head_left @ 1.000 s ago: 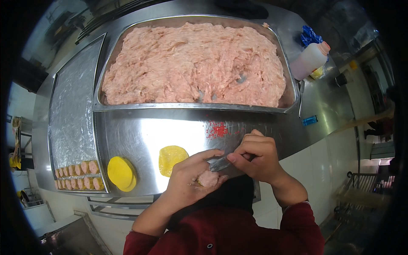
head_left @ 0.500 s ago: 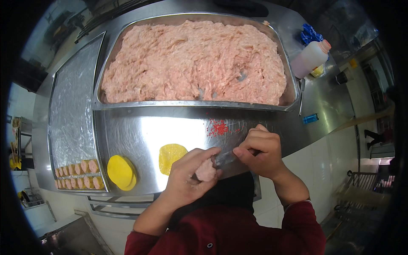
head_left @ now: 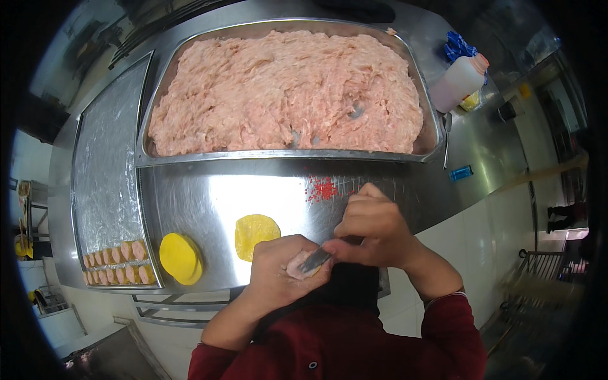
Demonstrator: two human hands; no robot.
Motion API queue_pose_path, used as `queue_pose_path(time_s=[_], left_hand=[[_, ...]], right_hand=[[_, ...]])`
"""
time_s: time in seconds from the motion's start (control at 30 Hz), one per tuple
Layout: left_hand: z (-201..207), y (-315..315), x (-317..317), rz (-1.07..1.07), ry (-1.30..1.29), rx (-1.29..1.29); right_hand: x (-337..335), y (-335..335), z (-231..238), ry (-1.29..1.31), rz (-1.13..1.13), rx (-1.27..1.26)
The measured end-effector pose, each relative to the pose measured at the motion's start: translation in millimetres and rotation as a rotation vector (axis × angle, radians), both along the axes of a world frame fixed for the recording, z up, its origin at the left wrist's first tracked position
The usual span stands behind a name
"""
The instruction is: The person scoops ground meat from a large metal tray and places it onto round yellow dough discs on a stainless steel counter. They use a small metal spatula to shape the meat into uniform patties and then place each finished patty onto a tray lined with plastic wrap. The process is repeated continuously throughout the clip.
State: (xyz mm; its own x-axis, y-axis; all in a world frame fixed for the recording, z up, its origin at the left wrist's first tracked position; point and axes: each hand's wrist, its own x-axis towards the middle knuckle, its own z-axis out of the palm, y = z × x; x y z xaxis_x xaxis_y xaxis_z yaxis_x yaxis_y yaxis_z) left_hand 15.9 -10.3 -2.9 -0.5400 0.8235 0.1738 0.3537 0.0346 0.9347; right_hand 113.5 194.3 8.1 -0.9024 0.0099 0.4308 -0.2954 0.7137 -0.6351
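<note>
A person in dark red sleeves [head_left: 448, 329] is working at a steel table [head_left: 411, 190]. The left hand [head_left: 277, 273] is curling around a filled dumpling [head_left: 295, 266], its pink filling facing up, a trace of yellow wrapper showing. The right hand [head_left: 370, 231] is pinching a narrow metal spatula [head_left: 314, 260] between thumb and fingers, its blade lying across the filling; its grip end is hidden.

Just beyond the left hand, one round yellow wrapper [head_left: 254, 233] is lying flat, its edge partly hidden by the hand. Left of that hand, a small stack of yellow wrappers [head_left: 178, 258] is sitting near a film-lined tray [head_left: 107, 171], where two rows of dumplings [head_left: 139, 250] are standing at the near end. Red bits [head_left: 323, 189] are lying scattered beyond the right hand. Farther out, a deep steel pan [head_left: 278, 154] is holding minced meat [head_left: 285, 88]; to its right, a capped bottle [head_left: 461, 82] is standing beside a crumpled blue bag [head_left: 457, 45].
</note>
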Motion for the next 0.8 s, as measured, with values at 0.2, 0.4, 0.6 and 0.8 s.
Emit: queue_pose_path(time_s=[0.2, 0.4, 0.6, 0.8], left_hand=[[-1, 4, 0, -0.015, -0.003, 0.034], [-1, 6, -3, 0.032, 0.086, -0.019], [-3, 6, -2, 0.028, 0.112, 0.007], [-1, -5, -7, 0.188, -0.108, -0.045]], right_hand=[[6, 5, 5, 0.129, -0.091, -0.096], [3, 3, 3, 0.128, -0.214, 0.041], [4, -3, -6, 0.084, -0.138, 0.029], [18, 17, -19, -0.024, -0.465, -0.014]])
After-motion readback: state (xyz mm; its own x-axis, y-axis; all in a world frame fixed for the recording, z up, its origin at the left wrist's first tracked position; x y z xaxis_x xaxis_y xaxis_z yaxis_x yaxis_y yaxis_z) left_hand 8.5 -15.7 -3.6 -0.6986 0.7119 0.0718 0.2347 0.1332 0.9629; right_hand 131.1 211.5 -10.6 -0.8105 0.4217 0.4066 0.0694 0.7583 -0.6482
